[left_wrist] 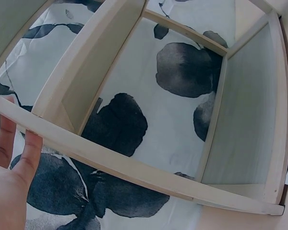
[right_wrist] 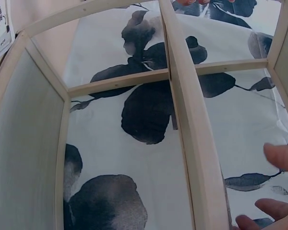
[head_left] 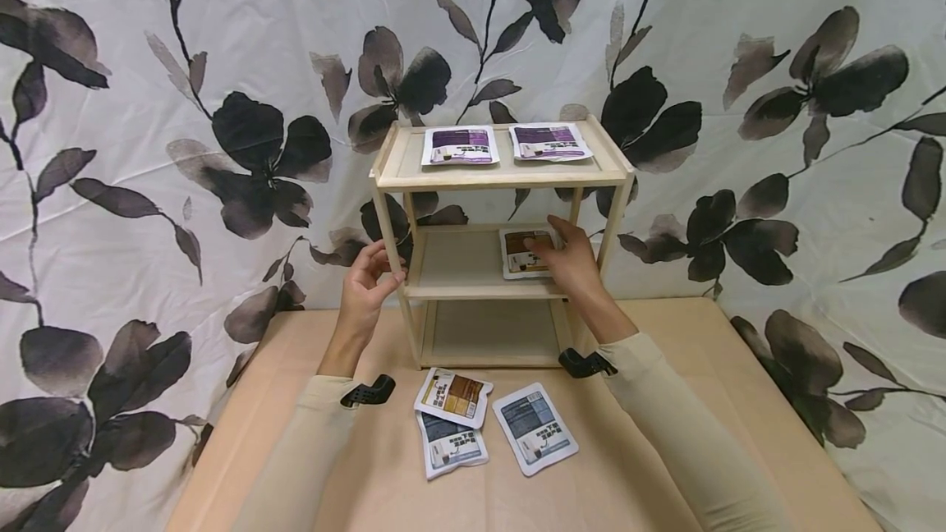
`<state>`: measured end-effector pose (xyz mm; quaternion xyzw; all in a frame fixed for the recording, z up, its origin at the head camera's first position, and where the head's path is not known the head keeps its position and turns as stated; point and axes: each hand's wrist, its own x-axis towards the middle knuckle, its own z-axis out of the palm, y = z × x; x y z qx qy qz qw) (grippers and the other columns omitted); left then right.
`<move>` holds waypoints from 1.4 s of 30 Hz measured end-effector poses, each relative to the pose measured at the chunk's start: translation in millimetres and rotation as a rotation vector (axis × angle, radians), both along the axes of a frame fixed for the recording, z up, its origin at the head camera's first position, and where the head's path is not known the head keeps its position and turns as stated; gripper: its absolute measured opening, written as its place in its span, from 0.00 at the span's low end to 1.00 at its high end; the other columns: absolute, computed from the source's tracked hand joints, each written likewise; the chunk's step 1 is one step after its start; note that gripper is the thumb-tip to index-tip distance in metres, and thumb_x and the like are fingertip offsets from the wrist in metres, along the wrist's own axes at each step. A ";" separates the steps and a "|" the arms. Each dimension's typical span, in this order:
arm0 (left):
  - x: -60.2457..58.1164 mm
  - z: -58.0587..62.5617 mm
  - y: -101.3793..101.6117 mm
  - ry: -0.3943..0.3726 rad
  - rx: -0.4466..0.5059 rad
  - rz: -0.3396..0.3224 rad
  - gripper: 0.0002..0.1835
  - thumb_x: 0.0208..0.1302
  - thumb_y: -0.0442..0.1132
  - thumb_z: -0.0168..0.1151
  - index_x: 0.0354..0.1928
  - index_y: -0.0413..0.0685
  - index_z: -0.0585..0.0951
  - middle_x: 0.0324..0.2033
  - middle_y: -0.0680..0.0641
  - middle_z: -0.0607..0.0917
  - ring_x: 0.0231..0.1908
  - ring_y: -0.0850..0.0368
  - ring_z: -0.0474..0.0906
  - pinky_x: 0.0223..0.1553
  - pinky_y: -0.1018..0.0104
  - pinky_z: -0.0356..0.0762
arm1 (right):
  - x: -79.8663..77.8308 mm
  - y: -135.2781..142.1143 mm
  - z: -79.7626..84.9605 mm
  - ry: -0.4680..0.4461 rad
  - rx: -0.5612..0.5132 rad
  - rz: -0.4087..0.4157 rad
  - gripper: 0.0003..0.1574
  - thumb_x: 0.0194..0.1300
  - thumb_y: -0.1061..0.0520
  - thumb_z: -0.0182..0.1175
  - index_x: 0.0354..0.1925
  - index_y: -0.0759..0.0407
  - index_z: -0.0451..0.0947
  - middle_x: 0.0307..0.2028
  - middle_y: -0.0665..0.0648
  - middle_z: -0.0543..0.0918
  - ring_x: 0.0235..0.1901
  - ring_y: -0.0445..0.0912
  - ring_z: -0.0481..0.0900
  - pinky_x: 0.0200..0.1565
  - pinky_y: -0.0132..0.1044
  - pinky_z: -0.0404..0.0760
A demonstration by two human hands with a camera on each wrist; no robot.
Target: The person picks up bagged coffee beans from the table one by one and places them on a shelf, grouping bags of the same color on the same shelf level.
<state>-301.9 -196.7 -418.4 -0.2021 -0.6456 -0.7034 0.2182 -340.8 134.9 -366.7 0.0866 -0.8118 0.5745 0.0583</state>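
A pale wooden three-tier shelf rack (head_left: 488,292) stands on the table. My left hand (head_left: 364,286) holds its left front post, thumb and fingers about the wood; in the left wrist view the fingers (left_wrist: 26,160) meet the post. On the middle shelf, toward its right end, lies a brown-and-white packet (head_left: 517,263). My right hand (head_left: 576,261) reaches over it, thumb above the packet and fingers at its far right side. The right wrist view shows that hand's thumb (right_wrist: 281,155) and fingers spread apart; the packet is hidden there.
Two purple-and-white packets (head_left: 461,145) lie side by side on the top shelf. Before the rack, a brown packet (head_left: 454,396) overlaps a blue-grey packet (head_left: 452,450), with another blue-grey packet (head_left: 535,428) to their right. A floral cloth (head_left: 473,39) hangs behind the table (head_left: 665,401).
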 end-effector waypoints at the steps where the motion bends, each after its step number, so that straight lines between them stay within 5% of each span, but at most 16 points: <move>1: 0.0 -0.1 0.2 0.000 0.000 0.000 0.27 0.63 0.21 0.63 0.64 0.35 0.73 0.46 0.32 0.80 0.44 0.54 0.77 0.49 0.64 0.78 | 1.7 0.2 0.5 -0.007 0.002 0.003 0.48 0.72 0.47 0.63 0.78 0.62 0.54 0.79 0.65 0.51 0.78 0.59 0.49 0.74 0.54 0.58; 4: 0.1 -1.1 0.6 -0.003 0.006 0.000 0.27 0.62 0.20 0.63 0.64 0.36 0.74 0.47 0.28 0.79 0.44 0.54 0.78 0.49 0.64 0.79 | 6.5 1.2 1.1 -0.018 0.014 0.014 0.48 0.71 0.43 0.62 0.78 0.60 0.56 0.79 0.64 0.51 0.77 0.59 0.53 0.72 0.53 0.63; 11: -0.3 -1.4 0.8 0.004 0.008 -0.006 0.27 0.62 0.20 0.63 0.63 0.38 0.75 0.44 0.38 0.82 0.44 0.55 0.78 0.48 0.67 0.79 | 17.3 3.6 3.4 0.053 0.062 0.010 0.46 0.68 0.40 0.64 0.75 0.58 0.63 0.76 0.63 0.60 0.75 0.57 0.58 0.72 0.55 0.63; 17: -0.7 0.1 1.6 0.018 0.003 -0.004 0.27 0.62 0.19 0.62 0.63 0.34 0.73 0.43 0.42 0.82 0.43 0.55 0.78 0.47 0.67 0.79 | 32.5 5.9 1.6 0.106 0.020 0.036 0.40 0.69 0.47 0.66 0.72 0.60 0.67 0.73 0.62 0.64 0.74 0.57 0.62 0.73 0.53 0.61; 21: -0.6 1.2 1.8 0.019 0.003 -0.004 0.27 0.62 0.18 0.61 0.64 0.32 0.72 0.43 0.48 0.83 0.43 0.55 0.78 0.46 0.69 0.80 | 46.6 5.2 -1.5 0.088 -0.052 0.057 0.40 0.68 0.50 0.67 0.71 0.63 0.66 0.71 0.63 0.66 0.70 0.59 0.67 0.69 0.54 0.68; 27: 1.4 0.9 1.1 0.008 0.022 -0.005 0.27 0.61 0.19 0.62 0.63 0.39 0.75 0.44 0.43 0.83 0.44 0.55 0.78 0.47 0.68 0.79 | 64.3 -1.5 -11.7 0.077 -0.123 0.093 0.37 0.68 0.55 0.67 0.69 0.67 0.68 0.67 0.64 0.70 0.66 0.59 0.71 0.65 0.52 0.73; 34: 2.9 1.7 0.7 0.007 0.031 0.004 0.28 0.60 0.18 0.62 0.61 0.45 0.78 0.46 0.31 0.80 0.43 0.55 0.78 0.46 0.68 0.79 | 76.6 -9.3 -27.7 0.075 -0.079 0.148 0.31 0.67 0.55 0.69 0.64 0.64 0.74 0.60 0.64 0.78 0.56 0.54 0.79 0.55 0.36 0.78; 42: 2.6 1.3 1.5 0.002 0.021 0.004 0.27 0.61 0.19 0.63 0.62 0.42 0.77 0.45 0.34 0.81 0.44 0.55 0.78 0.47 0.67 0.78 | 83.7 -14.1 -46.4 0.060 -0.079 0.201 0.24 0.66 0.54 0.70 0.58 0.61 0.79 0.56 0.60 0.81 0.52 0.52 0.80 0.55 0.39 0.78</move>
